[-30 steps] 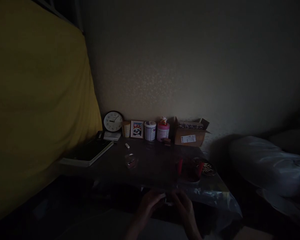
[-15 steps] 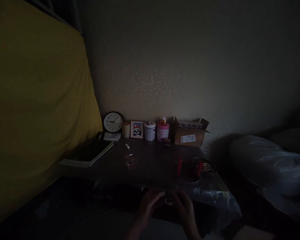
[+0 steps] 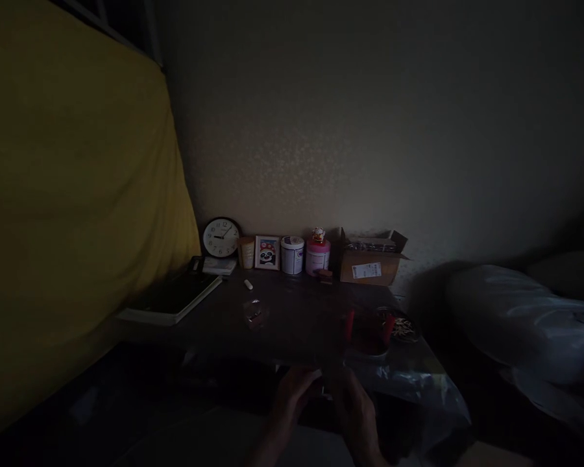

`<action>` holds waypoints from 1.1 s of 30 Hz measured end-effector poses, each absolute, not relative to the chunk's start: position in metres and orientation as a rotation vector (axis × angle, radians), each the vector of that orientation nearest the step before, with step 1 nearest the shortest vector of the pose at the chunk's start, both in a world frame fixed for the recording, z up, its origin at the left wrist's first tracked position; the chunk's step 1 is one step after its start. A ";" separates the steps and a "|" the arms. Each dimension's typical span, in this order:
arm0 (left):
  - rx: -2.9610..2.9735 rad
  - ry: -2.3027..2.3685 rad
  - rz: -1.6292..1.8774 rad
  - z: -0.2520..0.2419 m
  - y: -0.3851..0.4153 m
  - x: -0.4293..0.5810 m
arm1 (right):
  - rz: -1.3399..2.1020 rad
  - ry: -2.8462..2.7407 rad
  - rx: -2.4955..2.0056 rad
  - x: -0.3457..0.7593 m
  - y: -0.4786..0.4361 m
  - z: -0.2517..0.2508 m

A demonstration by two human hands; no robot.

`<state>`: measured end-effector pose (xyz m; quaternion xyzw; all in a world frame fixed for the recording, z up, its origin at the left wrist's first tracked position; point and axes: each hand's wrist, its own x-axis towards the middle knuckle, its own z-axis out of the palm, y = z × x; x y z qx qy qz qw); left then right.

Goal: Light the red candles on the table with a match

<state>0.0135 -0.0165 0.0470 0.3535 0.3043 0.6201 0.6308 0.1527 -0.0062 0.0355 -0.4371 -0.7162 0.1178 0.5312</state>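
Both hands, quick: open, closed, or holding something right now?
Left hand: fingers curled beside a small pale thing; too dark to tell its grip.
Right hand: fingers bent; its grip can't be told either.

Home room with clock (image 3: 221, 237), framed picture (image 3: 267, 252)

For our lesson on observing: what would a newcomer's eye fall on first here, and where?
Probably the big yellow cloth at left. Next, the white-faced clock at the back left of the dark table. Low in the middle, the left hand and right hand are close together.
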 end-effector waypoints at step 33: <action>0.783 0.784 1.465 0.069 -0.020 0.029 | 0.029 -1.659 -1.168 0.178 0.003 0.051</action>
